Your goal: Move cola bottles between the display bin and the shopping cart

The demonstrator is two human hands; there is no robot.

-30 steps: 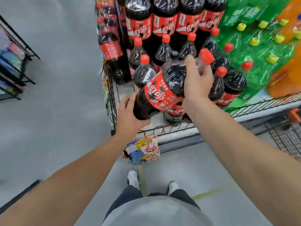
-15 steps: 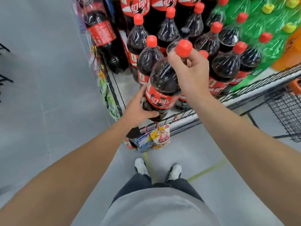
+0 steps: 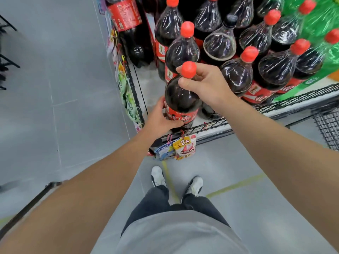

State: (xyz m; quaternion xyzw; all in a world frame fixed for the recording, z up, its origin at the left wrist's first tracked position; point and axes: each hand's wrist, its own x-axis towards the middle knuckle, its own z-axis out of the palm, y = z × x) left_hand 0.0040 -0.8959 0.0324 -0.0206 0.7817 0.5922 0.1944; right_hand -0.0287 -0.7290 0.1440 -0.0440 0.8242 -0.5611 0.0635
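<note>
**Both hands on one cola bottle at the bin's front corner**

Head view: a cola bottle (image 3: 180, 99) stands upright at the front left corner of the wire display bin (image 3: 216, 125), just behind its front rail. The right hand (image 3: 207, 85) reaches in from the right and grips the bottle at the top, thumb and fingers curled round the neck just under the red cap (image 3: 189, 69), which sticks up above the fingers. The left hand (image 3: 161, 120) comes in from below and wraps the lower body at the red label, thumb across the front, the fingers hidden behind the bottle. Whether the bottle's base touches the bin floor cannot be told, as the rail and left hand cover it. More cola bottles (image 3: 238, 76) stand packed close behind and to the right, with green bottles (image 3: 319, 21) further right. Small snack packets (image 3: 184, 147) hang from the front rail directly under the held bottle. A black mesh cart edge (image 3: 328, 123) shows at far right, well apart from both hands.
</note>
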